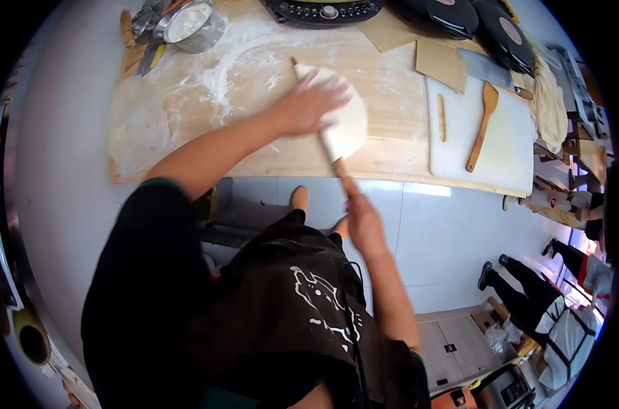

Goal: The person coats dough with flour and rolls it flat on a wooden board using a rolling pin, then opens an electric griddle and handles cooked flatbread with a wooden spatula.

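A rolling pin lies at a slant over the front edge of the floured wooden board. Thin pale dough spreads to its right, with part of it seemingly wrapped around the pin. My left hand lies flat across the dough and pin, its fingers apart and blurred by motion. Nearer my body, my right hand is closed around the pin's lower handle, beyond the board's edge.
A metal bowl of flour stands at the back left beside a knife. Black appliances line the back. A white cutting board with a wooden spatula lies at the right. Other people stand farther right.
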`<control>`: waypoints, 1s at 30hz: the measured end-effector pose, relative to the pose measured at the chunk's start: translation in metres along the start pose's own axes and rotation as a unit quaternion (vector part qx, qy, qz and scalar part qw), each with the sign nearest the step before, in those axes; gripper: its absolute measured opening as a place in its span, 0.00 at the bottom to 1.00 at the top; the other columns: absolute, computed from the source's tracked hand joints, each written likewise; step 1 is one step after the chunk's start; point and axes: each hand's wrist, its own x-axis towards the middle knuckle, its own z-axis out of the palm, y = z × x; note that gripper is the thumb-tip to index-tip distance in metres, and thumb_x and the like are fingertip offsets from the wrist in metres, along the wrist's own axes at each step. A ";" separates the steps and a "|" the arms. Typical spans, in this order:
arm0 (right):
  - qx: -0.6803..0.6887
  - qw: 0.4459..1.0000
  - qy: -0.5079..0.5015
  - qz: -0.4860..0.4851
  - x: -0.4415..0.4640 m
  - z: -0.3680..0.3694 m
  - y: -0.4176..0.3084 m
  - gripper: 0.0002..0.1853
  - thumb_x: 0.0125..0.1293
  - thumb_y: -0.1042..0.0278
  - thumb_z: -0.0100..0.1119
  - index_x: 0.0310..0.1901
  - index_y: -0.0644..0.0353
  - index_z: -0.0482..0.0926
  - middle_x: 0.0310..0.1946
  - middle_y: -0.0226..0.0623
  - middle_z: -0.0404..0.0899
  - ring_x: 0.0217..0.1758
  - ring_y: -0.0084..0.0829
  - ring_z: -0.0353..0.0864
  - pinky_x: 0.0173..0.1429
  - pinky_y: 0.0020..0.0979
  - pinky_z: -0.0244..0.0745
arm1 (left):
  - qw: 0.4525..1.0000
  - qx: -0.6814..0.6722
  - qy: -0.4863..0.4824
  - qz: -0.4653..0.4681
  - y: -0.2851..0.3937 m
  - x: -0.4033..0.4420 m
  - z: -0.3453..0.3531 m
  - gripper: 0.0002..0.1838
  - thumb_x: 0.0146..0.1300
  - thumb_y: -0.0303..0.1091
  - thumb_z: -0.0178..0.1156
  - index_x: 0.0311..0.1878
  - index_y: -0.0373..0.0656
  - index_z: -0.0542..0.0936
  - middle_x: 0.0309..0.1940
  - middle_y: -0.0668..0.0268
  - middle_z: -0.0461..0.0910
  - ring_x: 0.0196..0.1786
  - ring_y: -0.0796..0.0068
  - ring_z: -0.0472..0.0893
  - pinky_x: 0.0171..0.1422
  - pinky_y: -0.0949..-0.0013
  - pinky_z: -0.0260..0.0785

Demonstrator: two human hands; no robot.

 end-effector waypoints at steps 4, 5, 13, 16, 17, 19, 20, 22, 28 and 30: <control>0.008 0.999 -0.032 -0.018 -0.040 0.019 -0.020 0.29 0.74 0.77 0.52 0.76 0.60 0.65 0.44 0.54 0.81 0.45 0.51 0.82 0.53 0.43 0.79 | 0.993 -0.090 -0.082 0.000 0.057 -0.068 -0.030 0.38 0.71 0.54 0.58 0.80 0.50 0.64 0.83 0.59 0.55 0.86 0.59 0.49 0.88 0.43 0.35; 0.016 0.999 -0.033 0.008 -0.043 0.008 -0.014 0.29 0.74 0.78 0.51 0.76 0.60 0.64 0.45 0.53 0.81 0.46 0.50 0.82 0.54 0.43 0.79 | 0.992 -0.091 -0.082 -0.018 0.067 -0.058 -0.028 0.37 0.71 0.53 0.58 0.80 0.51 0.64 0.83 0.59 0.55 0.86 0.59 0.49 0.88 0.44 0.35; -0.084 0.987 0.128 0.049 -0.057 -0.056 0.038 0.36 0.71 0.86 0.44 0.80 0.57 0.57 0.40 0.45 0.76 0.42 0.42 0.79 0.52 0.37 0.79 | 0.978 -0.112 0.174 0.038 0.149 0.194 0.008 0.36 0.77 0.58 0.46 0.82 0.54 0.59 0.86 0.69 0.48 0.87 0.63 0.46 0.86 0.36 0.30; -0.035 0.992 0.104 0.064 -0.050 -0.011 0.027 0.35 0.71 0.85 0.46 0.80 0.61 0.56 0.41 0.44 0.75 0.43 0.43 0.78 0.52 0.38 0.77 | 0.997 -0.054 0.039 -0.049 0.102 0.108 0.002 0.32 0.76 0.60 0.48 0.77 0.56 0.69 0.83 0.68 0.56 0.86 0.64 0.49 0.85 0.36 0.33; 0.006 0.994 0.091 0.053 -0.043 0.009 0.024 0.36 0.71 0.84 0.47 0.80 0.61 0.54 0.42 0.45 0.75 0.44 0.42 0.78 0.52 0.38 0.77 | 0.994 -0.056 -0.008 -0.098 0.091 0.078 -0.006 0.31 0.76 0.58 0.49 0.76 0.54 0.70 0.83 0.67 0.56 0.86 0.63 0.50 0.85 0.35 0.34; 0.079 0.996 0.051 0.003 -0.029 0.039 0.013 0.37 0.73 0.83 0.49 0.81 0.60 0.51 0.47 0.46 0.77 0.46 0.41 0.79 0.55 0.36 0.77 | 0.982 -0.041 0.076 -0.167 0.063 0.012 0.006 0.26 0.76 0.51 0.51 0.71 0.52 0.75 0.76 0.61 0.68 0.82 0.56 0.59 0.82 0.36 0.46; 0.196 0.980 0.019 0.040 -0.017 0.051 0.001 0.36 0.73 0.82 0.49 0.81 0.60 0.53 0.48 0.47 0.76 0.48 0.42 0.79 0.57 0.37 0.77 | 0.960 -0.156 0.121 -0.197 0.037 -0.017 0.027 0.23 0.76 0.48 0.52 0.67 0.47 0.76 0.68 0.57 0.74 0.75 0.55 0.68 0.77 0.40 0.57; 0.249 0.968 0.019 0.025 -0.004 0.063 -0.007 0.33 0.74 0.82 0.49 0.79 0.60 0.58 0.49 0.48 0.77 0.50 0.43 0.79 0.60 0.38 0.76 | 0.805 -0.434 0.149 -0.376 0.026 -0.040 0.023 0.20 0.76 0.42 0.56 0.62 0.38 0.77 0.55 0.53 0.82 0.62 0.54 0.80 0.67 0.47 0.72; -0.132 0.982 0.129 -0.032 0.024 -0.041 0.022 0.27 0.70 0.82 0.48 0.70 0.54 0.72 0.51 0.45 0.78 0.53 0.50 0.80 0.55 0.43 0.78 | 0.568 -0.636 -0.054 -0.519 0.031 -0.048 -0.025 0.20 0.75 0.38 0.59 0.54 0.26 0.76 0.43 0.47 0.84 0.41 0.57 0.88 0.47 0.58 0.86; -0.226 0.963 0.141 -0.033 0.023 -0.075 0.055 0.27 0.69 0.83 0.50 0.67 0.52 0.77 0.50 0.41 0.79 0.52 0.46 0.81 0.53 0.41 0.79 | 0.464 -0.724 0.062 -0.507 0.015 -0.029 -0.011 0.19 0.75 0.37 0.58 0.55 0.27 0.76 0.42 0.47 0.85 0.42 0.58 0.89 0.46 0.60 0.86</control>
